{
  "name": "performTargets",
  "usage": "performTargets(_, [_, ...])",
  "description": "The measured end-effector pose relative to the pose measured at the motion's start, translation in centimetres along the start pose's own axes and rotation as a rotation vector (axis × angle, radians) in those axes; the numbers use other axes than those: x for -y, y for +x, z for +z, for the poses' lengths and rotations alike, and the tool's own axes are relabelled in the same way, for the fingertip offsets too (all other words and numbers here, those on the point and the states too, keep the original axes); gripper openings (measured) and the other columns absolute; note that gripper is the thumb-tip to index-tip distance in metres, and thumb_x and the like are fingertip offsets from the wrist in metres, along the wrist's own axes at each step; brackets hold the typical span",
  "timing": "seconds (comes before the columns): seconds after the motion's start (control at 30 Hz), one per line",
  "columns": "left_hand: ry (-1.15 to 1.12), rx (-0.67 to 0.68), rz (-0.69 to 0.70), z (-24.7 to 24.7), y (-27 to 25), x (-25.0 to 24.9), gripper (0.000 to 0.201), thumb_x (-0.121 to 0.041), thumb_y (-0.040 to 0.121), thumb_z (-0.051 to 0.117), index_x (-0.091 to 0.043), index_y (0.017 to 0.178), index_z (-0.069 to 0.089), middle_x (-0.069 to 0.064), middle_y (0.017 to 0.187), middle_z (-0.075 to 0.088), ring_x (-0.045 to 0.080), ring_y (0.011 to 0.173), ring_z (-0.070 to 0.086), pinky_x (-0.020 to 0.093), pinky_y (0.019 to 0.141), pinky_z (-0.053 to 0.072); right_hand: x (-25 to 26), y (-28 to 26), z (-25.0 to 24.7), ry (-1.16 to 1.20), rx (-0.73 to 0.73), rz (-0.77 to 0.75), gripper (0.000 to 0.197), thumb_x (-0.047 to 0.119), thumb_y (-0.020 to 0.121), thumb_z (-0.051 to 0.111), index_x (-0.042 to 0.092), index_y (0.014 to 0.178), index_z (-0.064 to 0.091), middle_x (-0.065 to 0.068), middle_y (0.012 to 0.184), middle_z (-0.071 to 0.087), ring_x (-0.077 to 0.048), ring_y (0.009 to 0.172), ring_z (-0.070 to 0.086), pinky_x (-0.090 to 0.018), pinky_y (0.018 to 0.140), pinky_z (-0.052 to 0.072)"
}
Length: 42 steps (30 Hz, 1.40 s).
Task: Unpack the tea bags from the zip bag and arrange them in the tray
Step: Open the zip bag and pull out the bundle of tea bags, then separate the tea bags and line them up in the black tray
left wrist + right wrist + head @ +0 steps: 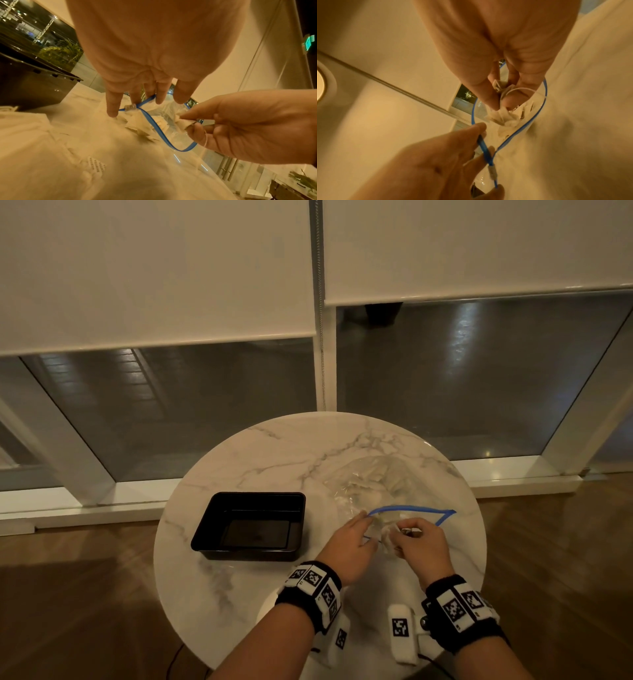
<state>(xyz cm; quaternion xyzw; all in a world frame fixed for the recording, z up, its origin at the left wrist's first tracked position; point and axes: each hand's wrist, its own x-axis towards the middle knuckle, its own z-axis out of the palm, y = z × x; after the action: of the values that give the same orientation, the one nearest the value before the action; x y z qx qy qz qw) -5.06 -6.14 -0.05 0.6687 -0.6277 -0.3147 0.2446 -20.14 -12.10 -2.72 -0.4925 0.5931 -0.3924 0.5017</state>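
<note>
A clear zip bag [370,484] with a blue zipper rim [411,510] lies open on the marble table [274,460], white tea bags inside it [137,121]. My left hand [349,542] holds the near left part of the blue rim [486,152] by the slider [130,107], keeping the mouth open. My right hand [419,542] pinches a white tea bag [184,121] with its string [517,89] at the bag's mouth. The black tray [250,525] stands to the left, nothing visible in it.
The round table's near edge [191,642] lies under my forearms. Wooden floor [78,594] surrounds it, and windows with blinds [154,268] stand behind. Bare marble shows in front of the tray and behind the bag.
</note>
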Motion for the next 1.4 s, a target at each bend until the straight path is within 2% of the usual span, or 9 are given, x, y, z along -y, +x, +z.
performTargets(0.1, [-0.039, -0.040, 0.033, -0.4, -0.6, -0.2, 0.042, -0.021, 0.100, 0.055, -0.021, 0.142, 0.055, -0.002, 0.161, 0.034, 0.011, 0.148, 0.029, 0.015, 0.115, 0.018, 0.6, -1.3, -0.9, 0.172, 0.076, 0.063, 0.009, -0.002, 0.084, 0.073, 0.002, 0.090, 0.067, -0.017, 0.084, 0.069, -0.022, 0.071, 0.064, -0.031, 0.061, 0.055])
performTargets(0.2, [-0.027, -0.295, -0.009, -1.9, -2.1, 0.7, 0.029, -0.011, 0.093, 0.057, -0.022, 0.119, 0.067, -0.007, 0.129, 0.059, 0.007, 0.116, 0.054, 0.029, 0.107, 0.044, 0.6, -2.8, -1.4, 0.232, 0.197, 0.118, 0.013, -0.003, 0.083, 0.074, -0.001, 0.094, 0.066, -0.017, 0.080, 0.067, -0.021, 0.065, 0.059, -0.029, 0.057, 0.052])
performTargets(0.27, [0.112, -0.424, -0.100, -3.8, -3.4, 2.4, 0.033, -0.013, 0.091, 0.056, -0.027, 0.119, 0.065, -0.010, 0.122, 0.061, 0.010, 0.114, 0.054, 0.034, 0.101, 0.048, 0.3, -3.7, -1.2, 0.194, 0.308, 0.147, 0.017, 0.001, 0.083, 0.077, 0.001, 0.096, 0.067, -0.018, 0.081, 0.069, -0.023, 0.065, 0.059, -0.029, 0.059, 0.053])
performTargets(0.4, [0.577, -0.218, -0.314, -7.0, -5.2, 6.4, 0.041, -0.036, 0.090, 0.059, -0.032, 0.131, 0.060, -0.009, 0.132, 0.060, 0.019, 0.124, 0.053, 0.042, 0.107, 0.040, -0.6, -5.0, 0.2, 0.132, 0.429, 0.187, 0.025, -0.001, 0.079, 0.079, 0.002, 0.101, 0.067, -0.016, 0.079, 0.067, -0.022, 0.062, 0.058, -0.030, 0.060, 0.052])
performTargets(0.5, [0.579, -0.089, -0.323, -7.1, -5.8, 7.7, 0.034, -0.038, 0.095, 0.054, -0.036, 0.128, 0.063, -0.007, 0.126, 0.066, 0.019, 0.120, 0.058, 0.043, 0.108, 0.037, -0.7, -5.7, 2.1, 0.131, 0.448, 0.193, 0.028, -0.003, 0.078, 0.079, 0.002, 0.102, 0.066, -0.015, 0.080, 0.068, -0.020, 0.059, 0.059, -0.029, 0.059, 0.052])
performTargets(0.8, [0.555, -0.124, -0.200, -3.6, -7.6, 7.4, 0.033, -0.029, 0.102, 0.046, -0.039, 0.128, 0.062, -0.010, 0.124, 0.066, 0.015, 0.118, 0.057, 0.046, 0.104, 0.035, -0.5, -6.9, 4.6, 0.110, 0.536, 0.156, 0.026, -0.003, 0.086, 0.071, 0.009, 0.108, 0.067, -0.013, 0.093, 0.072, -0.018, 0.072, 0.067, -0.026, 0.062, 0.053])
performTargets(1.1, [0.360, -0.267, -0.129, -3.3, -8.6, 6.5, 0.041, -0.017, 0.094, 0.055, -0.034, 0.131, 0.061, -0.014, 0.128, 0.063, 0.010, 0.121, 0.054, 0.030, 0.107, 0.039, -1.1, -7.1, 3.9, 0.016, 0.517, 0.125, 0.048, -0.008, 0.086, 0.068, 0.024, 0.121, 0.060, -0.018, 0.096, 0.069, -0.021, 0.082, 0.069, -0.026, 0.067, 0.059])
performTargets(1.23, [-0.035, -0.365, -0.122, -3.9, -8.5, 5.4, 0.028, -0.020, 0.099, 0.057, -0.023, 0.124, 0.069, -0.010, 0.115, 0.069, 0.001, 0.107, 0.061, 0.022, 0.099, 0.050, -0.2, -6.9, 3.7, 0.038, 0.537, 0.064, 0.053, -0.002, 0.083, 0.076, 0.027, 0.124, 0.059, -0.017, 0.085, 0.069, -0.022, 0.078, 0.069, -0.031, 0.071, 0.061])
performTargets(1.4, [-0.341, -0.229, -0.114, -4.4, -8.3, 5.0, 0.024, -0.032, 0.095, 0.068, -0.023, 0.117, 0.073, -0.010, 0.101, 0.075, 0.000, 0.094, 0.069, 0.025, 0.090, 0.057, 1.8, -7.1, 4.2, 0.050, 0.565, -0.072, 0.047, 0.009, 0.083, 0.079, 0.027, 0.122, 0.058, -0.009, 0.088, 0.078, -0.017, 0.080, 0.072, -0.031, 0.071, 0.054])
